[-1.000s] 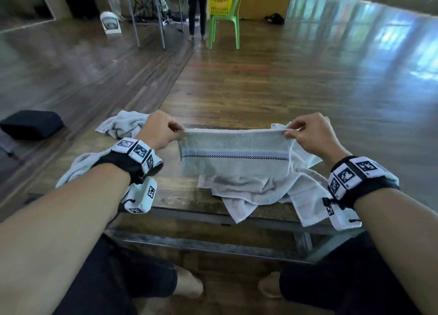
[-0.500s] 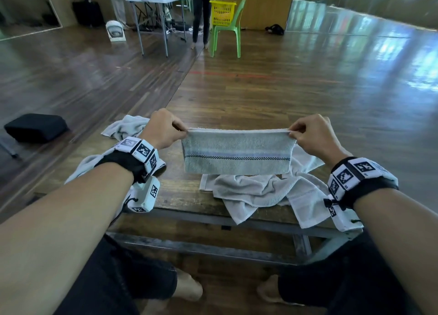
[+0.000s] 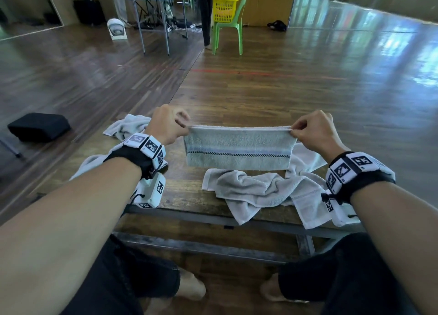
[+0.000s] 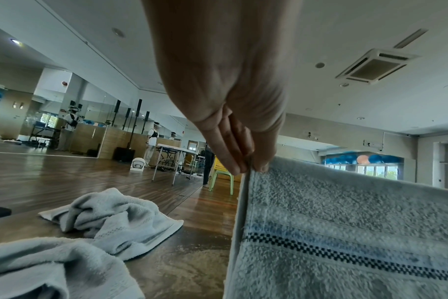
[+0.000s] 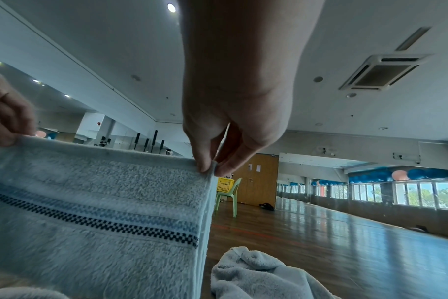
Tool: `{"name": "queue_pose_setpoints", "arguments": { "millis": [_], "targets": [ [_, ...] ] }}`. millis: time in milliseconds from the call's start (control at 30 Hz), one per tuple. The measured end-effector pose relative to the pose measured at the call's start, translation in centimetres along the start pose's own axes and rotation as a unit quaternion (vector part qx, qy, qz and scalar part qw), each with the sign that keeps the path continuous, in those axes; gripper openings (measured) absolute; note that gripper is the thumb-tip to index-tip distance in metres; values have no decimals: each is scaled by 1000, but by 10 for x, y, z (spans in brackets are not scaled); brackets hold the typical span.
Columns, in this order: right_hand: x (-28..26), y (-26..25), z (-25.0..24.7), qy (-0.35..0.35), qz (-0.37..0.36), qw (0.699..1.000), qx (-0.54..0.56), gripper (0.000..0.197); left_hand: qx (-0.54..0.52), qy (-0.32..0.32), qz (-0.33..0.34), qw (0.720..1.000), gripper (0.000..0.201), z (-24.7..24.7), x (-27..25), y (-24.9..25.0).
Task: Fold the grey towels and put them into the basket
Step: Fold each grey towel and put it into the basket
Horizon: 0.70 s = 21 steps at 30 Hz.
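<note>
A: What's on the worn wooden bench (image 3: 189, 196)?
B: Crumpled grey terry towels (image 3: 260, 189). Above them hangs a folded grey towel with a checked stripe (image 3: 238, 148).
A: Held how?
B: Left hand (image 3: 167, 125) and right hand (image 3: 312, 132) pinch its top corners.

Left hand (image 3: 167, 123): mid-frame left in head view, thumb and fingers pinching the towel (image 3: 238, 147) corner.
Right hand (image 3: 312, 131): mid-frame right, level with the left, pinching the other corner.
Forearms: bare, reaching forward from the lower corners.
</note>
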State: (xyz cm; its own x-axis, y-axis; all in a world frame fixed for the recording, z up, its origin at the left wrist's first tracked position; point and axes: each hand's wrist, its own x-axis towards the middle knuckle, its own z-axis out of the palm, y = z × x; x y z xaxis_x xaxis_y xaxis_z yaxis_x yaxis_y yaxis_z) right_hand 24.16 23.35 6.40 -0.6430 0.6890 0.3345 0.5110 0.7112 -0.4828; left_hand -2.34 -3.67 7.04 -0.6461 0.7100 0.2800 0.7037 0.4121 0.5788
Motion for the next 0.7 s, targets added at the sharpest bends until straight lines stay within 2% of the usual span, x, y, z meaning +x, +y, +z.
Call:
{"name": "queue_pose_setpoints", "arguments": {
  "millis": [67,100,200,300,367,433,500,600,700],
  "targets": [
    [6,0,2,-4,7,1000,-2,10,6,-16,-22,1000,48,3,6,3],
    [8,-1,2,-1,5,1000,-1,11,13,-18,-30,999,48,4,10,3],
    [9,-4,0,27,-7,999,15,10,24,12,-11,1000,22,6,15,6],
    [-2,-2,-1,71,-43,996,18,14,11,83,46,995,20,11,4,8],
    [-19,3,4,85,-75,993,13,15,-5,100,71,992,19,15,-13,3],
    [-43,15,16,44,-79,996,29,11,1,68,76,995,15,26,-37,-12],
    [-71,32,36,-57,-64,996,35,7,27,0,58,998,11,44,-65,-36],
    [-109,56,68,-196,-41,980,-2,8,67,-117,-7,991,11,78,-102,-68],
    [-129,64,82,-255,-10,967,-24,12,71,-207,-42,975,17,99,-121,-83]
  ]
}}
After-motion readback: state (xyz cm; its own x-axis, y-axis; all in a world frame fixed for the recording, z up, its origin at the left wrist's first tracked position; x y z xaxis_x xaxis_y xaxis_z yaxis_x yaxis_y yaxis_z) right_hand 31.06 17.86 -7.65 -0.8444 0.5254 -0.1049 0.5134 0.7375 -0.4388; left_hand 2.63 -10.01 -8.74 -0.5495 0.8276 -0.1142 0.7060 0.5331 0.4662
